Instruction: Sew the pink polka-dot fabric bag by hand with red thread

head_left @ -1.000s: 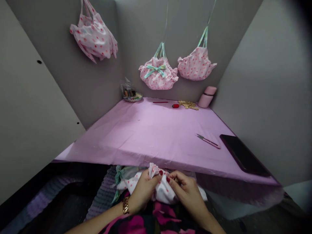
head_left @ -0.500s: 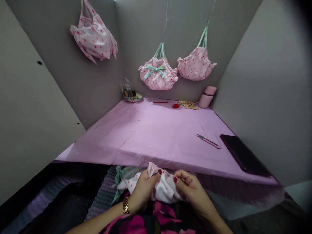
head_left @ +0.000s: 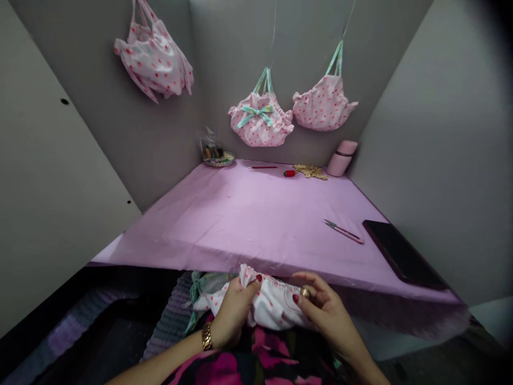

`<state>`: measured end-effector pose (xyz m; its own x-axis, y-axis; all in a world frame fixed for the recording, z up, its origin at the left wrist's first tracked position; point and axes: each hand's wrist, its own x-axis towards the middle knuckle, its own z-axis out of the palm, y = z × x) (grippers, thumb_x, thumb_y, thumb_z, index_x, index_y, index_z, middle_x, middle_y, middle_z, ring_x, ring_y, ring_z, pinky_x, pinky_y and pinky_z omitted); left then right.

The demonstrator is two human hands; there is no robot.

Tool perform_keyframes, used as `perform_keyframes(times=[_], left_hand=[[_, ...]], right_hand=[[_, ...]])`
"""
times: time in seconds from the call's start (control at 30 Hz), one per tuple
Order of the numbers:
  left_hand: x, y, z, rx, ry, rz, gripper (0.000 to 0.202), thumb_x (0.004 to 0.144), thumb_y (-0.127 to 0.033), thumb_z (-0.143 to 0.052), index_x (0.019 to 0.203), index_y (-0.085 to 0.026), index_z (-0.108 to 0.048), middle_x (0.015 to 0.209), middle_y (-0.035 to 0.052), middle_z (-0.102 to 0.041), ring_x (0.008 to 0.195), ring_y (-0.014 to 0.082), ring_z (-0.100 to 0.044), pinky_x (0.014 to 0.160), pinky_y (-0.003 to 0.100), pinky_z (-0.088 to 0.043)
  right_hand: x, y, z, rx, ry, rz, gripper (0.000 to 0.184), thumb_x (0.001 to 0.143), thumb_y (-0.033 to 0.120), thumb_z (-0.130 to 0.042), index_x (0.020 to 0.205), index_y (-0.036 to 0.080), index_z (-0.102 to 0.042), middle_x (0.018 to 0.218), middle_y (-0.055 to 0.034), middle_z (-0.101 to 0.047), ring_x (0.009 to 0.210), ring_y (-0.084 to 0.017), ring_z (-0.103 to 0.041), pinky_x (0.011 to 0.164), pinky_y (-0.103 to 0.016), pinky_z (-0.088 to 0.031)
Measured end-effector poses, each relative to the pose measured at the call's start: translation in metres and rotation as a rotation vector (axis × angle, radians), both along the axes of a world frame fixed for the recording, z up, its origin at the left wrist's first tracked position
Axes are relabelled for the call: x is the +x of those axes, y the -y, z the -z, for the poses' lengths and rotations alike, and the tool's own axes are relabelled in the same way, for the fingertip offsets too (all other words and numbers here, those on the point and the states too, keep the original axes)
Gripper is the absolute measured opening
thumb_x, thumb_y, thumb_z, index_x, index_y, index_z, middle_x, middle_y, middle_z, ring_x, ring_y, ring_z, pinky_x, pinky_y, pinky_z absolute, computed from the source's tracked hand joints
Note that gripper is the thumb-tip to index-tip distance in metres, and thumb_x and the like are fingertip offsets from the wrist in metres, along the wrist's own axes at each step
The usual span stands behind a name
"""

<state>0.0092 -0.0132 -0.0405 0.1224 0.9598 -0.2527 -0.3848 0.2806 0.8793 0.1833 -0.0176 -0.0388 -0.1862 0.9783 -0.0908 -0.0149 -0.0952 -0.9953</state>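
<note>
A white cloth with pink dots point(head_left: 272, 307) lies bunched in my lap, just below the front edge of the table. My left hand point(head_left: 234, 313) is closed on the gathered top of the cloth, thumb on its ruffled edge. My right hand point(head_left: 324, 313) sits at the cloth's right side with fingers pinched together near a line of red stitching; what it pinches is too small to make out. A teal ribbon point(head_left: 196, 289) trails from the cloth's left end.
A table with a lilac cover point(head_left: 248, 219) fills the middle. On it lie pink thread snips point(head_left: 343, 231), a dark tablet point(head_left: 403, 256), a red spool point(head_left: 289, 173), a pink bottle point(head_left: 340, 159) and a small basket point(head_left: 216, 155). Three dotted cloth bags point(head_left: 260, 120) hang on grey walls.
My right hand has drawn away to the right from my left hand, and the cloth between them has spread out, showing a line of red stitching.
</note>
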Motion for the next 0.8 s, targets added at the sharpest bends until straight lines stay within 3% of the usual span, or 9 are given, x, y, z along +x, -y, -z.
perform_keyframes(times=[0.1, 0.2, 0.3, 0.4, 0.5, 0.6, 0.8], left_hand=[[0.001, 0.0, 0.0, -0.002, 0.012, 0.002, 0.019, 0.071, -0.032, -0.055, 0.076, -0.013, -0.057, 0.068, 0.0028, -0.062, 0.064, 0.016, -0.055, 0.063, 0.025, -0.041], [0.001, 0.0, -0.001, -0.001, -0.001, 0.003, 0.018, 0.071, -0.031, -0.054, 0.074, -0.013, -0.057, 0.065, 0.002, -0.061, 0.061, 0.0145, -0.054, 0.059, 0.024, -0.041], [0.0, 0.001, -0.003, -0.006, -0.013, 0.003, 0.017, 0.071, -0.03, -0.054, 0.074, -0.014, -0.058, 0.068, 0.0025, -0.062, 0.063, 0.0155, -0.054, 0.062, 0.026, -0.041], [0.0, 0.002, -0.005, -0.001, -0.01, 0.008, 0.017, 0.071, -0.031, -0.053, 0.075, -0.015, -0.057, 0.072, 0.004, -0.063, 0.068, 0.018, -0.056, 0.067, 0.028, -0.042], [0.0, 0.002, -0.005, 0.006, -0.001, 0.01, 0.017, 0.072, -0.031, -0.053, 0.077, -0.016, -0.057, 0.073, 0.0043, -0.063, 0.069, 0.0185, -0.056, 0.067, 0.028, -0.042], [0.001, 0.002, -0.005, 0.003, 0.023, 0.01, 0.016, 0.071, -0.03, -0.054, 0.077, -0.015, -0.058, 0.072, 0.0035, -0.063, 0.069, 0.0178, -0.056, 0.066, 0.027, -0.042], [0.002, 0.003, -0.007, 0.007, 0.026, 0.001, 0.014, 0.072, -0.029, -0.053, 0.077, -0.016, -0.057, 0.072, 0.0027, -0.064, 0.067, 0.0178, -0.057, 0.066, 0.028, -0.042]], right_hand=[[-0.002, 0.009, -0.015, 0.137, 0.209, -0.17, 0.032, 0.072, 0.022, -0.059, 0.104, 0.021, -0.054, 0.063, 0.0027, -0.048, 0.057, -0.011, -0.044, 0.054, -0.02, -0.034], [-0.006, 0.013, -0.023, 0.292, 0.353, -0.277, 0.011, 0.074, 0.019, -0.057, 0.081, 0.019, -0.065, 0.061, 0.0004, -0.055, 0.059, -0.013, -0.049, 0.057, -0.022, -0.036], [-0.005, 0.009, -0.02, 0.294, 0.279, -0.045, 0.013, 0.075, 0.022, -0.056, 0.066, 0.016, -0.063, 0.064, -0.002, -0.059, 0.062, -0.014, -0.052, 0.057, -0.022, -0.038], [0.008, 0.001, -0.013, 0.192, 0.038, 0.357, 0.013, 0.07, 0.028, -0.064, 0.07, 0.016, -0.06, 0.056, 0.0008, -0.053, 0.049, -0.01, -0.045, 0.044, -0.018, -0.035], [0.026, -0.006, -0.01, 0.128, -0.187, 0.612, 0.022, 0.061, 0.03, -0.072, 0.07, 0.015, -0.058, 0.048, 0.0044, -0.048, 0.041, -0.006, -0.038, 0.037, -0.014, -0.029], [0.038, -0.008, -0.011, 0.131, -0.23, 0.72, 0.027, 0.056, 0.03, -0.076, 0.069, 0.015, -0.058, 0.046, 0.005, -0.048, 0.041, -0.004, -0.039, 0.037, -0.012, -0.03], [0.039, -0.001, -0.012, 0.249, -0.066, 0.827, 0.023, 0.061, 0.031, -0.073, 0.066, 0.014, -0.058, 0.047, 0.0048, -0.047, 0.042, -0.005, -0.039, 0.035, -0.013, -0.029]])
